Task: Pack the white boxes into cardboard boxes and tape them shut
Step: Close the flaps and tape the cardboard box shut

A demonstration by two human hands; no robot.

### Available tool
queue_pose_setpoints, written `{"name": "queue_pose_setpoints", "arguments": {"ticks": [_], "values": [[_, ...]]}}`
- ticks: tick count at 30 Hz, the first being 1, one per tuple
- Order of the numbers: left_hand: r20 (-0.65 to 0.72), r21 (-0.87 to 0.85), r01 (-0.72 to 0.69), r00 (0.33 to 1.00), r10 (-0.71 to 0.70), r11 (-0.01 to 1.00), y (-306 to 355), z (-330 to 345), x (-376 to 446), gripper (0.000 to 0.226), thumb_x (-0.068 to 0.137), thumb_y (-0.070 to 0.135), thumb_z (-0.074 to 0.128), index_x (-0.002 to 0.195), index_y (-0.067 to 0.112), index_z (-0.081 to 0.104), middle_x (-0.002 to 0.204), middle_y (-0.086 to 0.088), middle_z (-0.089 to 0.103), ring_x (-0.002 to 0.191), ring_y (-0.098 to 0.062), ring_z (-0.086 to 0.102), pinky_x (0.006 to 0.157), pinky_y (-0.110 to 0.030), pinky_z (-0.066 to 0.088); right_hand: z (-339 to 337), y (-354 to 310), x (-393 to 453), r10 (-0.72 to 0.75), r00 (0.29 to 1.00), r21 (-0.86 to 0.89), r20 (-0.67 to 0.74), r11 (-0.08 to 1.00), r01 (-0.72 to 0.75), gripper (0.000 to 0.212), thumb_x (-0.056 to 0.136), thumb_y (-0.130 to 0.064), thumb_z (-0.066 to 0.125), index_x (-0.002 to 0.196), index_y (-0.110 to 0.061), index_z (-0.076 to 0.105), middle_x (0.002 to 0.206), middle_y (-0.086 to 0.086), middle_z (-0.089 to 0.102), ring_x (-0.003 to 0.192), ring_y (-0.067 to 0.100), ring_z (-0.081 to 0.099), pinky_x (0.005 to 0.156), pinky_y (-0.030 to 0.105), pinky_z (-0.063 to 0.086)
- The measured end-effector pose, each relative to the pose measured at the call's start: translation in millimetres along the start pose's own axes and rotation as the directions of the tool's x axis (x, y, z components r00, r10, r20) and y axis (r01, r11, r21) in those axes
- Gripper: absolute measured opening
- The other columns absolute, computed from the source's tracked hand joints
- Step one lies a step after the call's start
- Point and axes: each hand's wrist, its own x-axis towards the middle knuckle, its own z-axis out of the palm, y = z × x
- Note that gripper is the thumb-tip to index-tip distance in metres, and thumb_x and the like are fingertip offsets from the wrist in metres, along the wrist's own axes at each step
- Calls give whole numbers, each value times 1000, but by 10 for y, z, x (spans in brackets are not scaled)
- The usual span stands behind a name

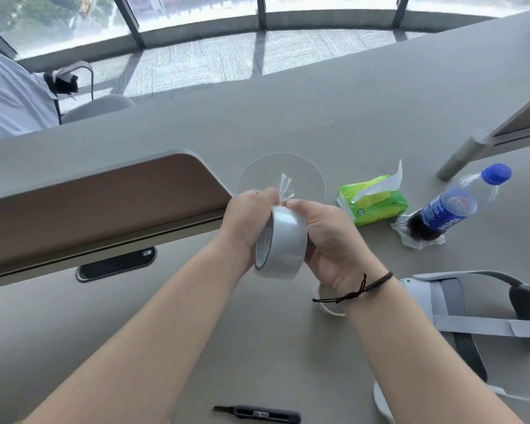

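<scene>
Both hands are on the tape roll (280, 241) at frame centre — my left hand (247, 221) pinches the loose tape end, my right hand (328, 240) grips the roll. No white or cardboard boxes show, so I judge packing and sealing remain undone — knife (257, 414) lies bottom centre.

Grey table (288, 117) with brown divider panel (104, 197) — beyond, bright curved windows (196, 13), grey carpet floor (196, 65).

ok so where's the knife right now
In the head view the knife lies on the table at the bottom edge, between the forearms, below the tape roll that both hands hold.
</scene>
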Motion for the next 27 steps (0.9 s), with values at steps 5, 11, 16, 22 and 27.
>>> {"name": "queue_pose_setpoints", "arguments": {"ticks": [5,11,16,22,27], "values": [[75,-70,-86,993,91,994,97,-162,-289,14,85,17,72,94,17,61,83,-2,69,72,-19,61,69,-34,47,130,-142,-323,-49,998,-28,26,998,50,23,96,-13,63,112,2,72,99,19,74,80,26,66,67,33,52],[43,-207,-99,993,110,973,-180,-767,-703,15,91,2,68,95,14,60,87,-5,66,73,-18,64,78,-33,52,387,238,-735,-23,999,-244,29,969,30,16,96,-15,65,105,-5,74,86,6,75,67,11,64,57,18,50],[-44,-81,-224,974,221,971,-462,-1511,-1221,21,85,0,77,99,10,64,79,-4,66,72,-20,63,78,-36,56,821,686,-1092,68,989,-522,128,853,9,16,96,-21,64,89,-18,79,72,-7,67,62,8,54,60,24,42],[-206,17,-290,935,287,957,-865,-2562,-1911,21,82,-1,78,99,10,70,75,0,67,69,-13,62,71,-30,58,1583,1315,-1566,121,943,-626,310,772,107,16,98,-20,63,94,-18,78,73,-8,69,65,7,56,62,21,45],[-317,-9,-226,925,212,974,-1318,-3496,-2459,17,81,0,80,95,8,74,80,-4,70,68,-9,65,64,-24,57,2172,1880,-1993,261,851,-708,455,686,168,23,90,-27,74,112,-21,75,93,-4,78,78,6,64,76,24,49]]}}
